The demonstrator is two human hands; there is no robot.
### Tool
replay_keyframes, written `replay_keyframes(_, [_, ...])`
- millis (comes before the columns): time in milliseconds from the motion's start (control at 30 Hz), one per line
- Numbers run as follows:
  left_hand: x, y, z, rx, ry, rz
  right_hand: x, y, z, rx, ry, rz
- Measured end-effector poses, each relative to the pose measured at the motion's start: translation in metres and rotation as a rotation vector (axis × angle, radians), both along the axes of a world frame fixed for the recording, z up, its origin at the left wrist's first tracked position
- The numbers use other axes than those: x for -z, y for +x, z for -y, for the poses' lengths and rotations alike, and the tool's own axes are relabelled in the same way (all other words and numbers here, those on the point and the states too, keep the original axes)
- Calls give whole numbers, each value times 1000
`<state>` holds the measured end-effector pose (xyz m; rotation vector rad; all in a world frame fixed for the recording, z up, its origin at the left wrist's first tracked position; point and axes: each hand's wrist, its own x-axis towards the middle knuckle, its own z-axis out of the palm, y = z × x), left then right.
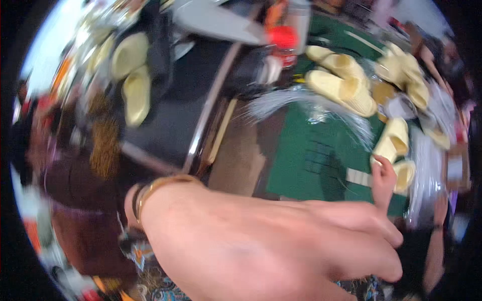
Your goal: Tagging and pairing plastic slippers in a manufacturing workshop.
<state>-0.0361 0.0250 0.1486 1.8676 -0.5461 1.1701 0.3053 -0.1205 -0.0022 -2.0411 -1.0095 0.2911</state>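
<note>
A large hand fills the lower middle, very near the camera, its back toward me and a gold-coloured bracelet and a dark band at its wrist. It reaches in from the left, so I take it as my left hand (266, 236). Motion smears its fingers, which point right, and no object shows in them. My right hand does not appear. Beyond my fingertips, a smaller hand (384, 180), seemingly a co-worker's, touches a pale yellow slipper (391, 139) on the green table mat (301, 170). Its forearm is hidden behind my hand.
Pale yellow slippers (344, 93) lie at the mat's far side, beside thin clear strands (296, 98) and a red-lidded jar (284, 45). More slippers (135, 95) rest on a dark surface at left. People are close by on both sides. Clear plastic (424, 175) lies at right.
</note>
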Motion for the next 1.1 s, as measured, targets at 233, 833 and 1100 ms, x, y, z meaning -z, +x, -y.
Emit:
replay_keyframes(233, [21,-98,61,-488,-27,-86,38,41,-51,-325,61,-120])
replay_keyframes(833, [48,-195,82,-560,-30,-172,-3,-88,-97,-592,-65,100])
replay_keyframes(1100, [67,-212,64,-475,-42,-215,2,-100,-84,-579,-90,125])
